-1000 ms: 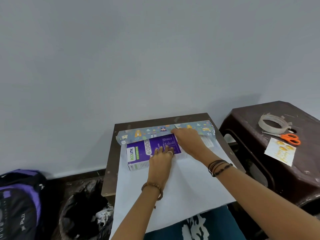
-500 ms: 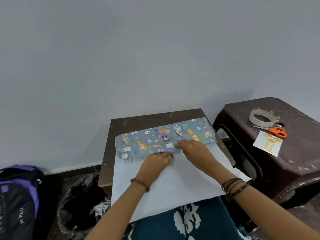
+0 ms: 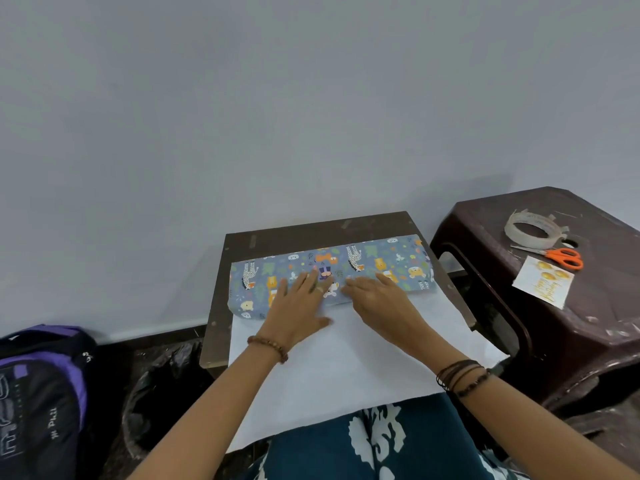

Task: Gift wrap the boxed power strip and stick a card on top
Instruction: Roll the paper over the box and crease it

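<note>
Currently the wrapping paper (image 3: 377, 268) is pressed flat over the box by the left hand (image 3: 300, 302) and right hand (image 3: 375, 297), fingers (image 3: 304, 280) straight and holding nothing; rolling the box onward and taping is judged next.

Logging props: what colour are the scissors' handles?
Orange, on the scissors lying on the brown stool; head view.

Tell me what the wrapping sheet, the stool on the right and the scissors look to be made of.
Wrapping sheet: thin paper, printed animal pattern outside, plain white inside; it creases sharply where it is folded over.
Stool: likely moulded plastic, dark brown, semi-gloss, with rounded edges, a cut-out side and scuffs.
Scissors: orange handles, probably plastic; blades look like grey metal.
</note>
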`<move>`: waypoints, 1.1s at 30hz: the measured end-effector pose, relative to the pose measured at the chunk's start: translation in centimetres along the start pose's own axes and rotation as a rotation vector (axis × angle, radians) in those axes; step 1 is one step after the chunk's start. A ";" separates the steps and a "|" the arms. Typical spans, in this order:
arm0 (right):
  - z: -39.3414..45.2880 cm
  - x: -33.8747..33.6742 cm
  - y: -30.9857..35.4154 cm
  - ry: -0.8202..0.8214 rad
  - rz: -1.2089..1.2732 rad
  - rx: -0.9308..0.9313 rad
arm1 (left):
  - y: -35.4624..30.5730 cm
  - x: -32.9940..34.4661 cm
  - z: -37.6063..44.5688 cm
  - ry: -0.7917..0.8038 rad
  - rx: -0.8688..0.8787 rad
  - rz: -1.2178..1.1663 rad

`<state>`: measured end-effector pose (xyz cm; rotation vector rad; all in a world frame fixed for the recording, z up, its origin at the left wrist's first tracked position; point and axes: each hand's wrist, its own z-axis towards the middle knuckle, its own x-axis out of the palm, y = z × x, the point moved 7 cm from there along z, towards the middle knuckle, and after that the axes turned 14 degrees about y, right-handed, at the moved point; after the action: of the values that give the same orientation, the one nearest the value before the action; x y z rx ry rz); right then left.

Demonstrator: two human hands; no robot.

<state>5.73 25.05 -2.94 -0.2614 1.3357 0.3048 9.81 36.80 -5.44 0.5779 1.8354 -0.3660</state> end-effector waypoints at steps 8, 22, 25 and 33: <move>-1.0 -0.1 -5.5 0.025 0.787 0.467 | 5.7 -0.6 -3.7 -0.534 -0.270 -0.801; -2.8 5.3 -13.5 -0.016 1.727 0.839 | 12.5 5.3 -3.3 -0.339 -0.606 -1.872; -2.7 5.7 -13.8 0.005 1.788 0.850 | 13.1 5.7 -3.3 -0.363 -0.631 -1.883; -2.9 6.8 -13.9 -0.061 1.827 0.859 | 13.5 4.2 -4.1 -0.495 -0.667 -1.550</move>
<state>9.56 11.48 -10.07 1.7706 1.1615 1.1429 12.97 50.96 -7.60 -1.3805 1.4246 -0.7370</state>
